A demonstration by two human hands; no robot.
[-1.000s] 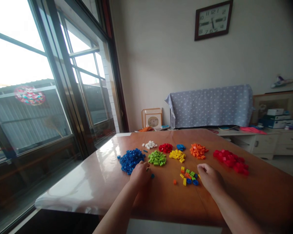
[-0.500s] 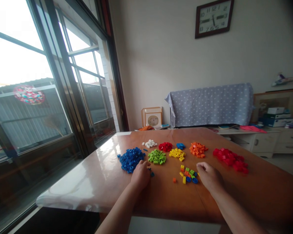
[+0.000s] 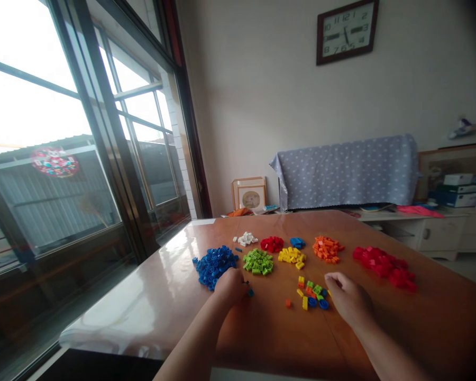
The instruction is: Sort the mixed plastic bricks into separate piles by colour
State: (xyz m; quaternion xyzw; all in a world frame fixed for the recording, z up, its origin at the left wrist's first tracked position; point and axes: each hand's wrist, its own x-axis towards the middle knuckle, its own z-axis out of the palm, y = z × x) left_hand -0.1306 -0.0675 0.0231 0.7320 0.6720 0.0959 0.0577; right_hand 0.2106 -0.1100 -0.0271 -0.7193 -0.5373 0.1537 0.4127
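Note:
My left hand is closed, its fingers curled down at the near right edge of a heap of blue bricks. Small dark teal pieces lie beside its fingertips; what the fingers hold, if anything, is hidden. Fingers curled and thumb against the index finger, my right hand rests just right of a loose mixed group of bricks, among them a yellow brick, a green brick and a round blue piece. Any piece inside this hand cannot be made out. One orange brick lies apart on the left.
Farther back on the brown table are piles of lime green, white, yellow, orange and red bricks. A smaller red pile and blue bricks sit between them. Glass doors stand left.
My left hand has turned its fingers downward, toward the dark teal pieces beside the blue heap. My right hand keeps its place by the mixed bricks. The view has shifted slightly.

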